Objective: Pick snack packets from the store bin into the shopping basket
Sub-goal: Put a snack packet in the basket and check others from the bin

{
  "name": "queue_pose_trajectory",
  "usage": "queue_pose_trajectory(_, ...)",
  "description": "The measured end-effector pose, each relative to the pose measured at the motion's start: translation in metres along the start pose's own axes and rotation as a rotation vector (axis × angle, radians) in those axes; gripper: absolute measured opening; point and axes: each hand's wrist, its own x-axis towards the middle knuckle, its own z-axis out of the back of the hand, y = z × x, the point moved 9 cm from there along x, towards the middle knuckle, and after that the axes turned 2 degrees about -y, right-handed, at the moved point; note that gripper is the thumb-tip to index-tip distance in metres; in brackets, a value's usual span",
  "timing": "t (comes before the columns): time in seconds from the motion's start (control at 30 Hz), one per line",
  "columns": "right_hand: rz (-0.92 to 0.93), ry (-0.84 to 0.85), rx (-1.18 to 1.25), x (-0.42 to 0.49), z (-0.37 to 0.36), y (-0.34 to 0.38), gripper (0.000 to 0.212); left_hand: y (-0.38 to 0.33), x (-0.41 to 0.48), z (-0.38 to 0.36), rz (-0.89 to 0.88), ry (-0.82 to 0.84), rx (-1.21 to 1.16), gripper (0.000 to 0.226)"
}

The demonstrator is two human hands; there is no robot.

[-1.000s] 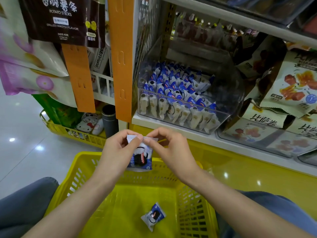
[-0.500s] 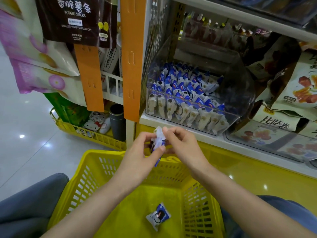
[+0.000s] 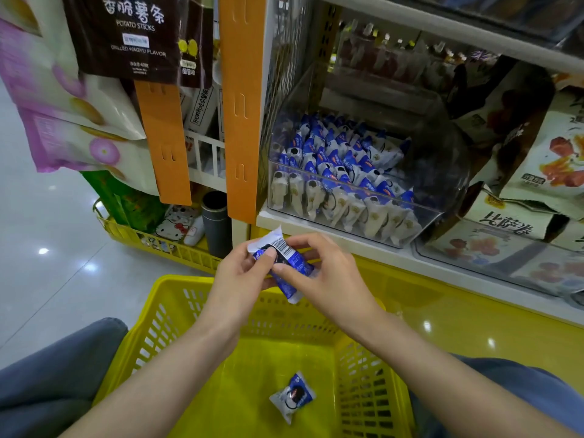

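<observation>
A blue-and-white snack packet printed with a black barcode is seen above the yellow lattice-sided shopping basket. Blue-and-white packets are stacked in the clear store bin, flanked by an orange upright.

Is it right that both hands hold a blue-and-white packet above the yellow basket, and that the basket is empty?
Not quite. The left hand and the right hand do hold a blue-and-white packet above the yellow basket, but the basket is not empty: a second packet lies on its floor, as the head view shows.
</observation>
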Motion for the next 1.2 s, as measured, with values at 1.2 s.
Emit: queue_pose_trajectory(1.2,-0.406,0.262,0.605,-0.004,-0.020,-0.007,0.033,-0.007,0.007,0.012,0.058,-0.009,0.162,0.036)
